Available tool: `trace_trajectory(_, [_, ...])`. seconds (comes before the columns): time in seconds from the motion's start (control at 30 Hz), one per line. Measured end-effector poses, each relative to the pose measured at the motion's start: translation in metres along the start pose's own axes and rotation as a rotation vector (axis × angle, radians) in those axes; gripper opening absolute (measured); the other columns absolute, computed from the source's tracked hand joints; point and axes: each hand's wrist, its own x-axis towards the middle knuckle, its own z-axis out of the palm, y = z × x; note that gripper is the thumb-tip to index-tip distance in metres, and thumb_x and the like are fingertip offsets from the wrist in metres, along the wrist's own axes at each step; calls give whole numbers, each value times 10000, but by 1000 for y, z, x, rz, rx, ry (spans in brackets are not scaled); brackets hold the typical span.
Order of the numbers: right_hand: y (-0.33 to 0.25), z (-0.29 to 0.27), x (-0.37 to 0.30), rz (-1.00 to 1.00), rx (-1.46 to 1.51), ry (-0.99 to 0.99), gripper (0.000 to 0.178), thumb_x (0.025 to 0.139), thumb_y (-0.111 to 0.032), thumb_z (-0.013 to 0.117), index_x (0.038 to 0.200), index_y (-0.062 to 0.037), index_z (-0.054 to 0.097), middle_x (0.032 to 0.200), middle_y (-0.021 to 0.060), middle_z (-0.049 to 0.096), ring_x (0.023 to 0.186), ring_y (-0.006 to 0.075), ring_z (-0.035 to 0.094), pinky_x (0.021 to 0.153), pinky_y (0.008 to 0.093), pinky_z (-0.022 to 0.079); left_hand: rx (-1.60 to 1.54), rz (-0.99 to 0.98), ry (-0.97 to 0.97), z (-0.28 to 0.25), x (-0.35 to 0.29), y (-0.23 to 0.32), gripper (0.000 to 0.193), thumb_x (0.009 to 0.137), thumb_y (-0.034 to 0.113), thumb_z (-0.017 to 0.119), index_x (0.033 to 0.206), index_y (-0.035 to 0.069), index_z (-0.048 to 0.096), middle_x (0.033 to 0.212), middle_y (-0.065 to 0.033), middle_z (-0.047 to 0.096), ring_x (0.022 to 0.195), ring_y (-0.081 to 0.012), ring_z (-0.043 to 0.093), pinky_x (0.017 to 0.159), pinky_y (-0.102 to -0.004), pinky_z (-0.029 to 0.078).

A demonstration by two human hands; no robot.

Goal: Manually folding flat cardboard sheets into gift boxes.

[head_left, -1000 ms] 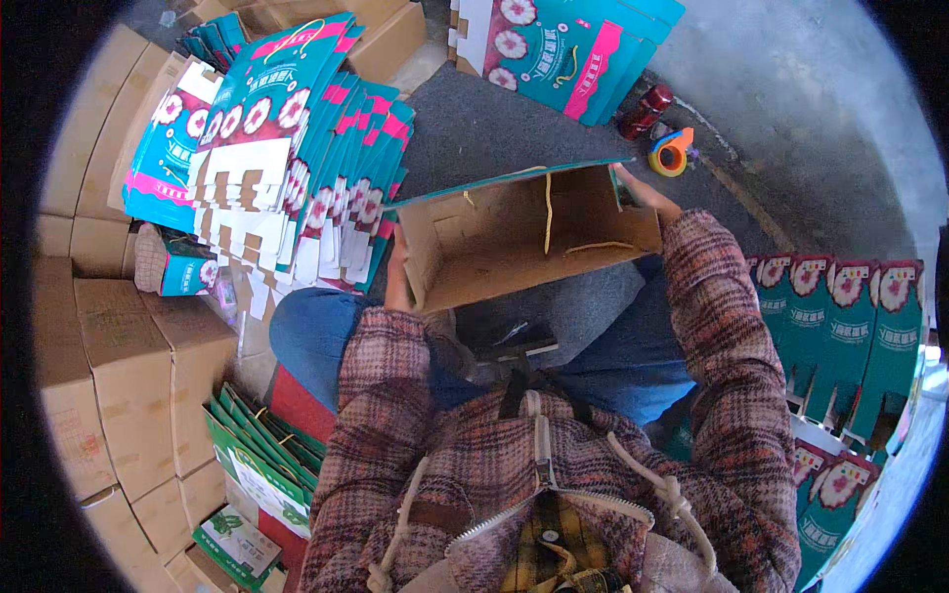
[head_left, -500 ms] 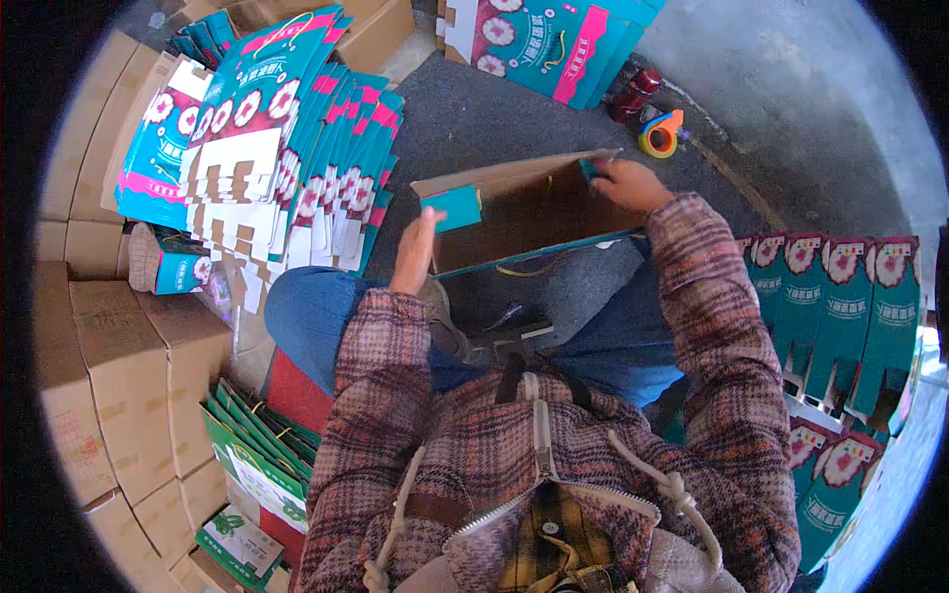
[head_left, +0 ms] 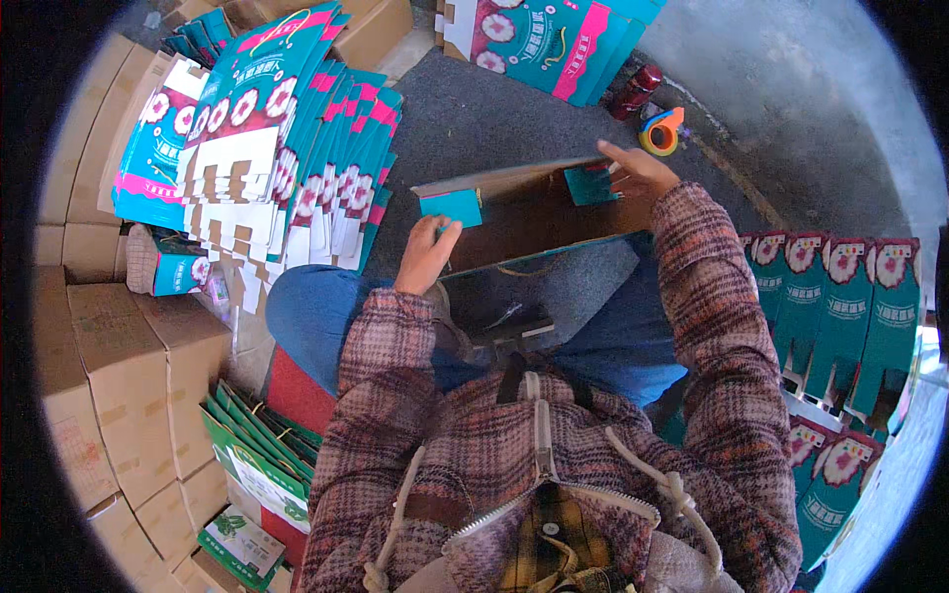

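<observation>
An open cardboard gift box (head_left: 514, 232), teal outside and brown inside, stands on the dark floor in front of my crossed legs. A teal flap (head_left: 451, 207) juts inward at its left end, and another teal flap (head_left: 590, 185) folds in at the right end. My left hand (head_left: 428, 255) is closed at the left end of the box, its curled fingers at the edge just below the flap. At the opposite end, my right hand (head_left: 645, 176) has its fingers apart, beside the right flap and the far corner.
Flattened teal cartons (head_left: 336, 148) lie stacked at the far left, with more teal cartons (head_left: 544, 44) at the far side. A tape dispenser (head_left: 660, 131) and a dark red can (head_left: 636, 92) sit beyond my right hand. Brown boxes (head_left: 119, 366) line the left; teal boxes (head_left: 840, 296) stand right.
The right flap has come into view, folded inward, and my right hand's fingers have spread. My left hand has shifted slightly down, its fingers curling at the left end.
</observation>
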Motion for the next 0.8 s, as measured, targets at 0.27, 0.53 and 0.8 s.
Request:
trace_trajectory(0.27, [40, 6, 12, -560, -922, 184, 943, 633, -697, 679, 1303, -73, 452, 1094, 150, 615, 947, 310, 627, 802, 468, 463, 12, -276, 196, -9, -17, 0, 418, 894, 371, 535, 1090, 5, 586, 1001, -218, 635, 947, -341, 608, 851, -385, 446])
trace_trajectory(0.53, [20, 43, -8, -534, -1229, 384, 778, 618, -516, 787, 1129, -26, 464, 1017, 149, 594, 950, 323, 625, 795, 452, 500, -957, -270, 146, -3, -14, 19, 609, 937, 475, 453, 1327, 8, 439, 1233, -170, 553, 1143, -267, 513, 945, -361, 404])
trace_trajectory(0.8, [20, 25, -20, -438, -1159, 457, 743, 652, -497, 769, 1143, -10, 496, 967, 180, 607, 904, 347, 629, 749, 437, 519, -140, -144, -121, 38, 4, -104, 765, 774, 261, 731, 1358, -19, 324, 1271, -236, 475, 1170, -337, 497, 965, -416, 406])
